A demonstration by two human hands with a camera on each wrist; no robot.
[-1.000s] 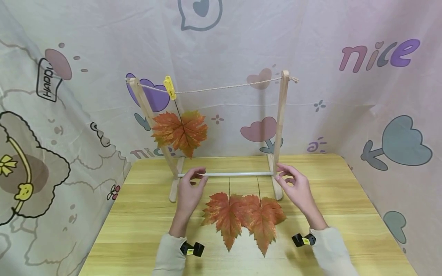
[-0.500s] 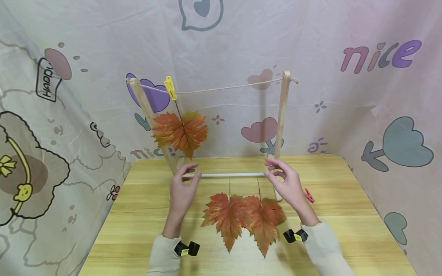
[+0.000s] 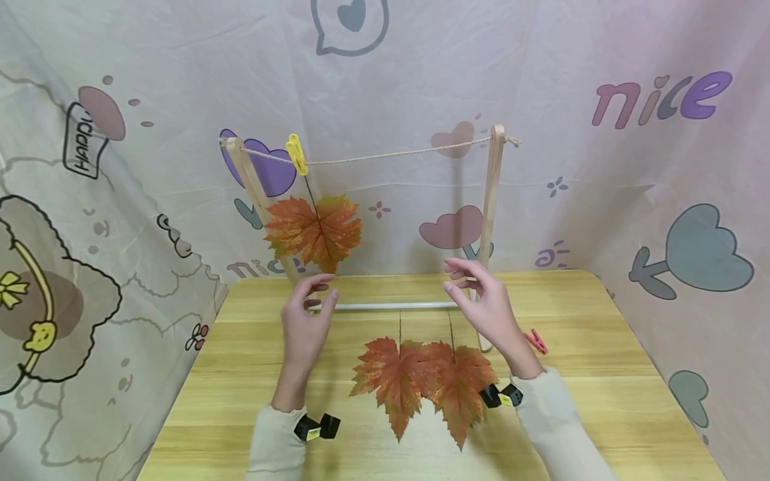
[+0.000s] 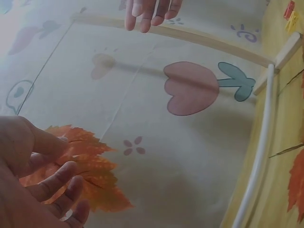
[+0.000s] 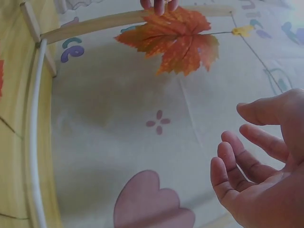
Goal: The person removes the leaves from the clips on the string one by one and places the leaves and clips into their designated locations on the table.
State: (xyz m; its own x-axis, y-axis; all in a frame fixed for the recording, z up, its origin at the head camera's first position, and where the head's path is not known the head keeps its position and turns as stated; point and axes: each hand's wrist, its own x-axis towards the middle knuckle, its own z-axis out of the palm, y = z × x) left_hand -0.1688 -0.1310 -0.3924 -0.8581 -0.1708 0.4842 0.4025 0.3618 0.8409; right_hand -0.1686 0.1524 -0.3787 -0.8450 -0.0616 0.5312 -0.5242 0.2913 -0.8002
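Note:
A wooden frame (image 3: 492, 200) stands on the table, its two posts joined by a cord (image 3: 385, 155) above and a white rod (image 3: 397, 306) below. From the cord a yellow clothespin (image 3: 297, 153) holds an orange maple leaf (image 3: 319, 227) by its stem. My left hand (image 3: 305, 327), fingers loosely bent, is beside the left post below that leaf. Near the right post my right hand (image 3: 487, 304) has thumb and fingers apart, as the right wrist view shows. Neither hand holds anything. Two more maple leaves, one left (image 3: 391, 374) and one right (image 3: 462, 381), lie overlapping in front.
On the table (image 3: 601, 387), right of my right forearm, lies a pink clothespin (image 3: 537, 341). The left wrist view shows a red clothespin (image 4: 289, 9) and a yellow one (image 4: 293, 23) past the frame's foot. A patterned cloth (image 3: 385, 87) hangs behind and at the sides.
Both hands have come away from the ends of the white rod; the left went left and up, the right left and up. The pink clothespin has come into sight.

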